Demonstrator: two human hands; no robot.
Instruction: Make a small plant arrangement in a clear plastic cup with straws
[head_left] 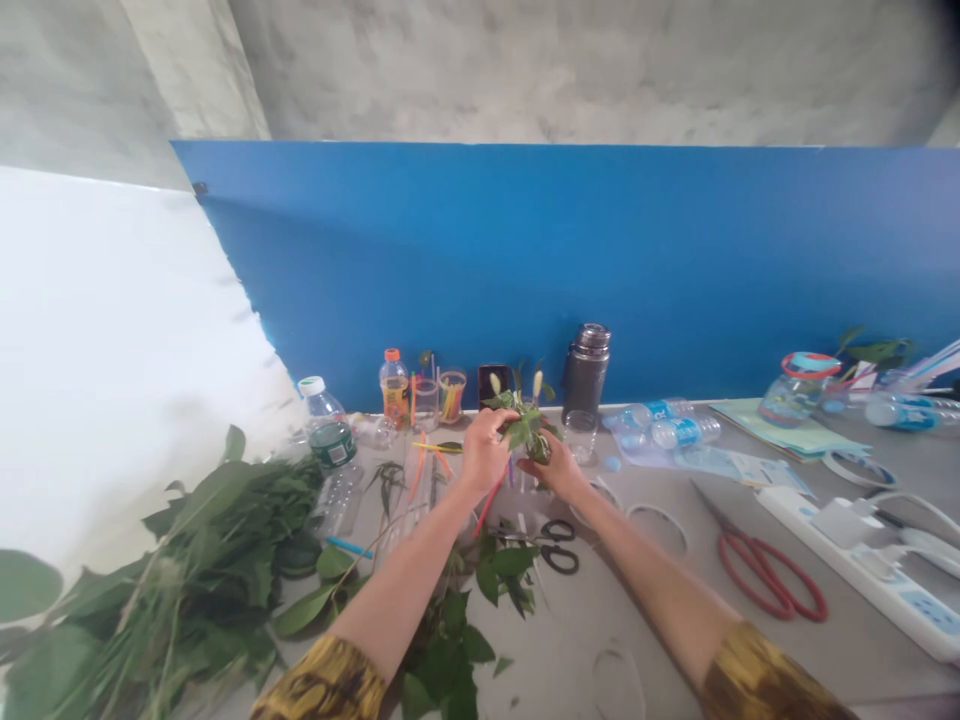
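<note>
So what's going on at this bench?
A person has both hands on a small leafy bunch, the left hand at its left side, the right hand lower right; the exact grip is too blurred to tell. Black-handled scissors lie on the table, nearer the wearer. Red-handled scissors lie to the right, and a pile of leafy stems sits at left.

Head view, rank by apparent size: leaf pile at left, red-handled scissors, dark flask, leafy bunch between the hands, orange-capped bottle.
1. Leaf pile
2. Red-handled scissors
3. Dark flask and leafy bunch: too close to rank, bunch partly hidden
4. Orange-capped bottle
Items 1 and 2 look nearer the camera.
</note>
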